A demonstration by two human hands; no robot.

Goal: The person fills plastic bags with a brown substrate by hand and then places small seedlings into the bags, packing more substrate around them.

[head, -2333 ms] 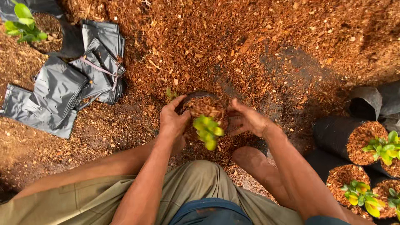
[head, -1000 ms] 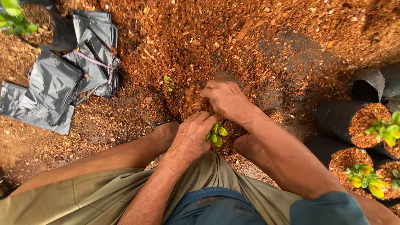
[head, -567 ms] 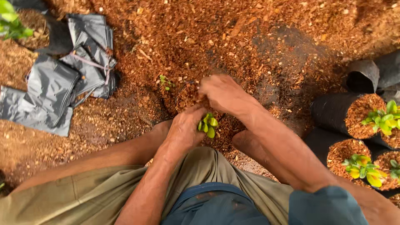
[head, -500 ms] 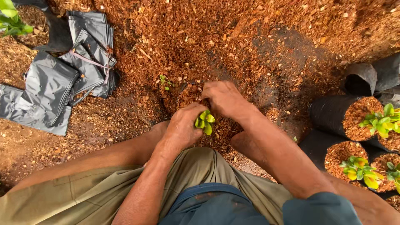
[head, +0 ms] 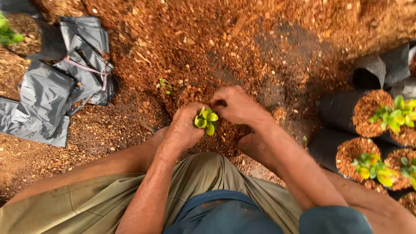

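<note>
Item: seedling (head: 206, 120), held. Our left hand (head: 184, 128) was curled about the base of it, fingers closed around the stem or the root ball; which of the two we could not tell, since the hand hid everything below the leaves. Our right hand (head: 236, 105) was cupped just beside it, fingertips bent down to the mulch; whether it gripped anything we could not tell.

Handling note, as we judged it: the stem wanted a light, upright hold, with loose fill pressed in evenly around it and no leaf buried or pinched.

Description: a small rosette of yellow-green, rounded leaves, fresh-looking, standing between our two hands over a hollow in the reddish-brown mulch (head: 216, 43), just ahead of our knees.

Surroundings: a tiny green sprout (head: 164, 85) in the mulch near the left hand. A heap of flat grey plastic bags (head: 47, 93) well apart to the left. To the right, black grow bags filled with mulch, each bearing a like seedling (head: 392, 113), and one empty black bag (head: 372, 71) behind them.
</note>
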